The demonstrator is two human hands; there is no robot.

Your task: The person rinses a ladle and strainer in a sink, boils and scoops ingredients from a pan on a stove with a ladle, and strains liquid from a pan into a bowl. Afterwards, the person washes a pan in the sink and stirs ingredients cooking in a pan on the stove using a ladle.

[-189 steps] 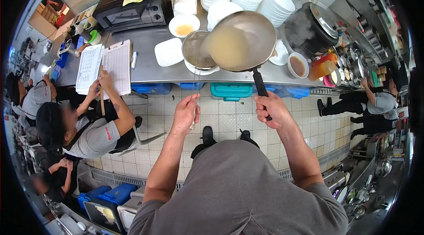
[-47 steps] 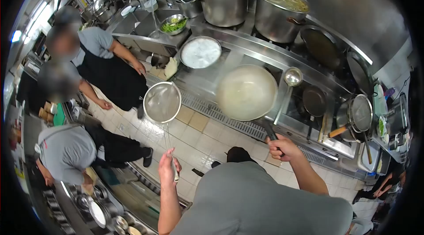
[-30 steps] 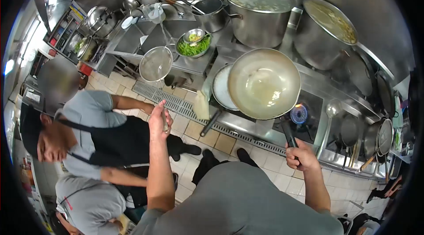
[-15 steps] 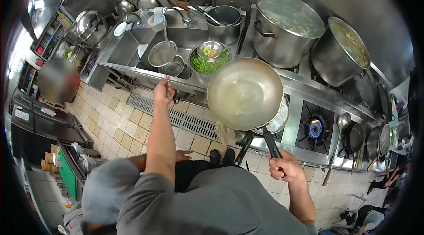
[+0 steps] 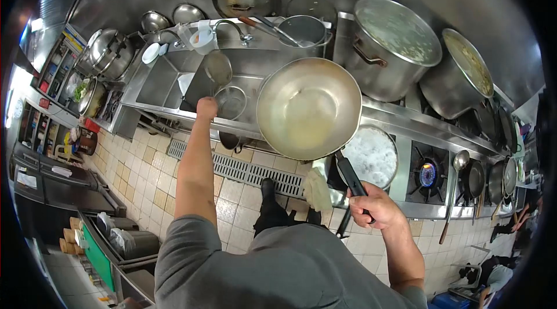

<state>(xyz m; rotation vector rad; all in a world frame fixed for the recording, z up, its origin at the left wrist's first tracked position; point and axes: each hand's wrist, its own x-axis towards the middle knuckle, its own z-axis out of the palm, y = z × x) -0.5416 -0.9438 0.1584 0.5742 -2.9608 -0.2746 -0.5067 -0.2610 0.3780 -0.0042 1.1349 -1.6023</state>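
My right hand [image 5: 377,207] is closed around the black handle of a wide pan [image 5: 342,85], raised in front of me beside the sink. A little thin, pale yellow liquid lies in its bottom. My left hand [image 5: 207,108] grips the handle of a round mesh strainer [image 5: 218,67], tilted over the sink [image 5: 255,56]. Another round mesh strainer [image 5: 231,104] sits in the sink below it. A grey pot [image 5: 301,31] with utensils across its rim stands behind the pan. The bowl of greens is hidden.
White foaming liquid fills a pan [image 5: 371,158] on the stove. A burner [image 5: 428,174] burns on the right, near a long ladle [image 5: 461,160]. Two large stockpots [image 5: 377,77] stand at the back. A cloth [image 5: 317,190] hangs at the front edge.
The pan has moved left and up, covering the bowl of greens. My left hand has shifted slightly left and the strainer has tilted. The person at my left is out of view.
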